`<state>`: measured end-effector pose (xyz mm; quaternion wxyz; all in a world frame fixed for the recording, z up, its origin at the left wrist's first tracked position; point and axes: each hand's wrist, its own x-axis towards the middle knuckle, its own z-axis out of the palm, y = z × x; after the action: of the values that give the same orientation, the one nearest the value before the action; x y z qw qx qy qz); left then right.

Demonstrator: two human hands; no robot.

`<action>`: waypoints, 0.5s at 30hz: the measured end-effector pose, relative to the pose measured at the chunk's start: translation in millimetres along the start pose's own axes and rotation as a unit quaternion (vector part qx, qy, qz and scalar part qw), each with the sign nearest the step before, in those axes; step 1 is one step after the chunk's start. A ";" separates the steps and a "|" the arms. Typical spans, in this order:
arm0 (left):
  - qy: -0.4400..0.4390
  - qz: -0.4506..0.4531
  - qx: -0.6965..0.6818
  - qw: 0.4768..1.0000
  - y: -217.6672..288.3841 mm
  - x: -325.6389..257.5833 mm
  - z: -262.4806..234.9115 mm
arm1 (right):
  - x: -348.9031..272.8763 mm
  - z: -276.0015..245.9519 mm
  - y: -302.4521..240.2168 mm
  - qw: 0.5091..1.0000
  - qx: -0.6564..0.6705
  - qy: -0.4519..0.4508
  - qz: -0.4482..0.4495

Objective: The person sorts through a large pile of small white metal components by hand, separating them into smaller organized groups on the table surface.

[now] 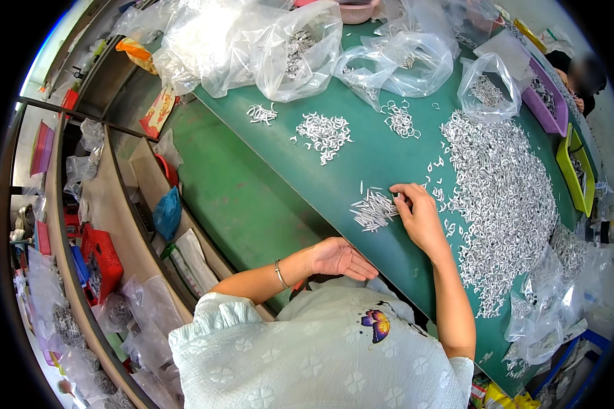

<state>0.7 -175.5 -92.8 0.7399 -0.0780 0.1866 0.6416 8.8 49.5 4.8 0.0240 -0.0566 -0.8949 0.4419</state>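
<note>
My right hand (419,217) rests over the green tabletop (297,191) at the right edge of a pile of thin silver metal pins (374,210). Its thumb and fingertips come together in a pinch; what they hold, if anything, is too small to make out. Just below the table's front edge, my left hand (342,259) is turned palm up with its fingers stretched out and nothing visible in it. To the right of my right hand spreads a large heap of small silver ring-like metal parts (501,198), with a few strays between.
Smaller piles of silver parts (324,135) and open rings (401,120) lie farther back. Clear plastic bags (300,61) line the far side. A purple bin (547,102) and a yellow-green bin (577,174) stand at right. Shelves with a red basket (102,262) are at left.
</note>
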 end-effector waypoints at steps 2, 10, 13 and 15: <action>0.004 -0.001 0.007 1.000 0.8 0.7 2.3 | -0.4 0.2 3.6 0.999 -0.030 0.012 -0.018; -0.017 0.002 -0.020 1.000 -3.6 1.7 -2.8 | 4.0 10.8 -3.4 0.987 -0.153 0.020 -0.054; 0.030 -0.048 0.129 0.990 -0.7 -7.6 3.3 | 2.8 6.5 -4.4 0.996 -0.081 0.010 -0.033; 0.049 -0.095 0.292 0.950 6.6 -21.4 20.0 | 1.9 1.7 -2.7 1.000 -0.018 -0.004 -0.011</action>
<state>-4.6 -186.9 -65.6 0.7777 0.0931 0.3934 0.4814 6.5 46.8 5.9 0.0243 -0.0456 -0.9032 0.4260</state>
